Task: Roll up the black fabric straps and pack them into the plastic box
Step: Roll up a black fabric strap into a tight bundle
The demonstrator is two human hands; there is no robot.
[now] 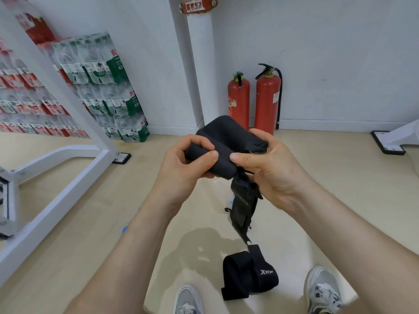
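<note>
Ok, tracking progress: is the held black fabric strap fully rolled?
Partly: the black fabric strap is rolled between the left hand and right hand; its tail hangs loose.

I see one black strap [226,141] held up in the air, gripped by the left hand [181,164] and the right hand [267,164]. Its wide end is turned into a tight roll under the left thumb, and more soft fabric stands up behind the fingers. A narrower tail with loose threads hangs down from it. A second strap [247,273], loosely looped and with a white logo, lies on the floor [113,200] below. I cannot tell if the tail touches it.
</note>
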